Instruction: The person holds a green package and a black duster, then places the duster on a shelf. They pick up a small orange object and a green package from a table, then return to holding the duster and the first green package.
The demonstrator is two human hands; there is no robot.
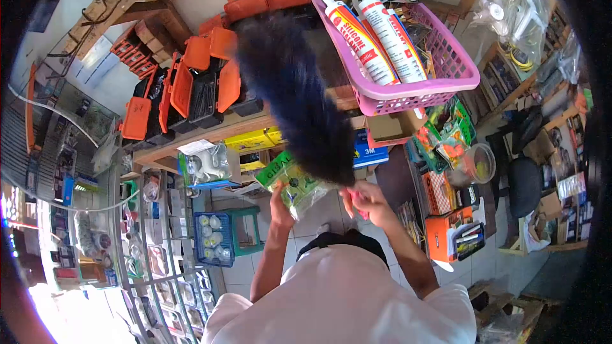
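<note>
My right hand (pixel 371 204) is closed round the pink handle of a feather duster. Its dark blue and black feather head (pixel 296 95), smeared by motion, slants up and to the left in front of the shelf. In my left hand (pixel 280 209) is a clear plastic packet (pixel 301 189) with a green printed header, held just under the duster's lower end. The duster hides part of the packet's right side and some of the shelf behind.
A pink basket (pixel 417 94) with silicone sealant tubes (pixel 363 43) stands on the wooden shelf. Orange-lidded bins (pixel 182 92) line its left. Below are yellow boxes (pixel 248 141) and a blue 3M box (pixel 371 153). A blue crate (pixel 213 256) and green stool (pixel 245 229) stand lower left.
</note>
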